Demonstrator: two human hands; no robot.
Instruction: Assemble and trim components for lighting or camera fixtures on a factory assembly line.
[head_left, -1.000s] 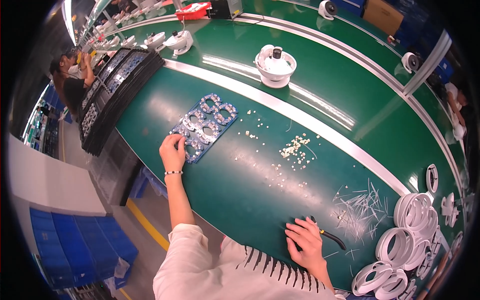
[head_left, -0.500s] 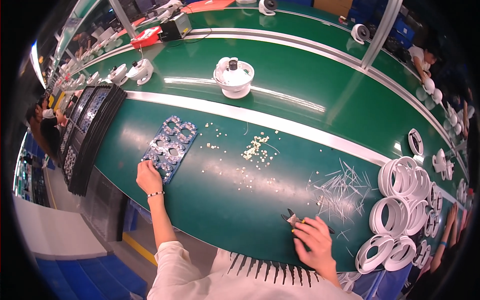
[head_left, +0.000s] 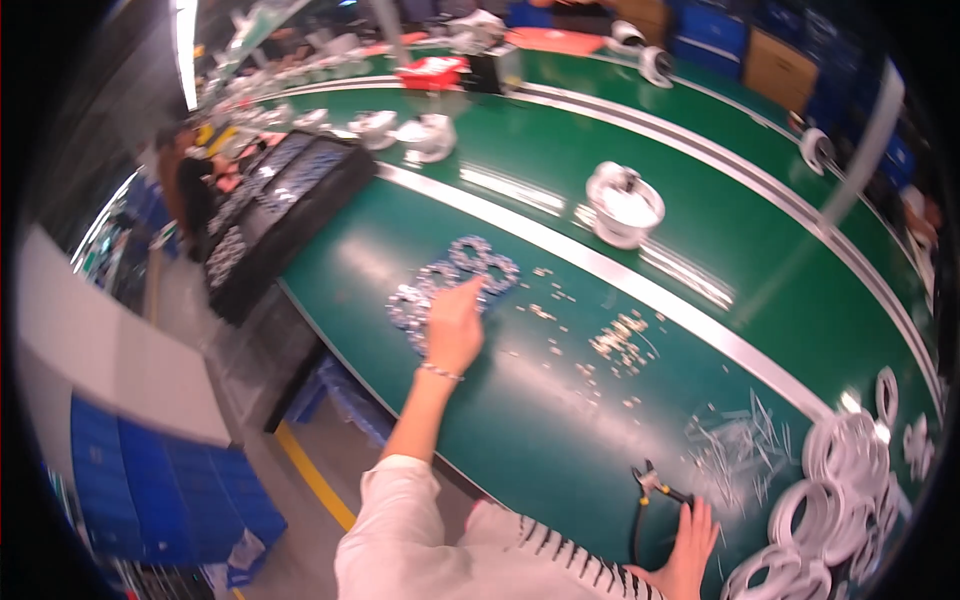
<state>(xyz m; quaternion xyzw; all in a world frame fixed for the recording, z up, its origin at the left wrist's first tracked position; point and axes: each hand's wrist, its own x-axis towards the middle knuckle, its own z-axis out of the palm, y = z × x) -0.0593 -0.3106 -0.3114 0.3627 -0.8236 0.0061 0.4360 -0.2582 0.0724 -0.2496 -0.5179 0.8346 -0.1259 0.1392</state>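
A panel of blue circuit boards (head_left: 492, 268) with round cut-outs lies on the green table at the left. My left hand (head_left: 456, 325) is over its right part, knuckles up; the fingertips are mostly hidden and blurred, so what they hold does not show. At the lower right, side cutters (head_left: 648, 482) lie spread on the table, with black handles and yellow parts. Beside them rests my right hand (head_left: 690, 550), open, its thumb stretched apart from the fingers. One cutter handle ends at its fingertips.
Small cream pieces (head_left: 620, 342) are scattered mid-table. White strips (head_left: 745, 440) lie in a heap near stacked white rings (head_left: 845, 450). Black trays of boards (head_left: 300, 185) stand at the left. Across a pale rail, a white camera-like unit (head_left: 625, 205) sits on the green line.
My left hand has moved from the panel's near edge up over its right part. My right hand has come away from above the cutters and settled beside them. The view has turned left.
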